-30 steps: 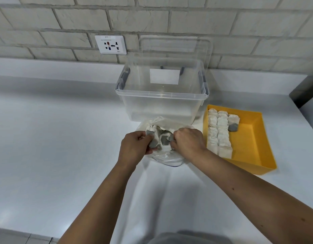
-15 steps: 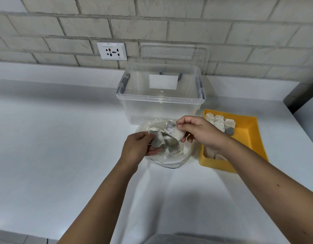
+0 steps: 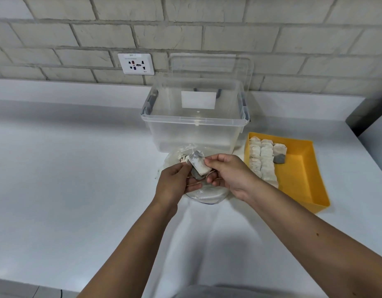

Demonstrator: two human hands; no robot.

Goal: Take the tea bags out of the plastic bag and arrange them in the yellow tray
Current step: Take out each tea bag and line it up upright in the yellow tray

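Note:
A clear plastic bag with tea bags inside lies on the white counter in front of me. My right hand pinches one white tea bag just above the bag. My left hand touches the same tea bag from the left, and its fingers hold the bag's thin string and a grey tag. The yellow tray stands to the right. Two rows of white tea bags fill its left side, and a third row has one tea bag at its far end.
An open clear storage box stands right behind the plastic bag, its lid leaning on the brick wall. A wall socket sits at the back left. A dark object stands at the far right edge.
My right hand pulled one tea bag up out of the plastic bag. My left hand let go of the bag's contents and came to that tea bag and its string.

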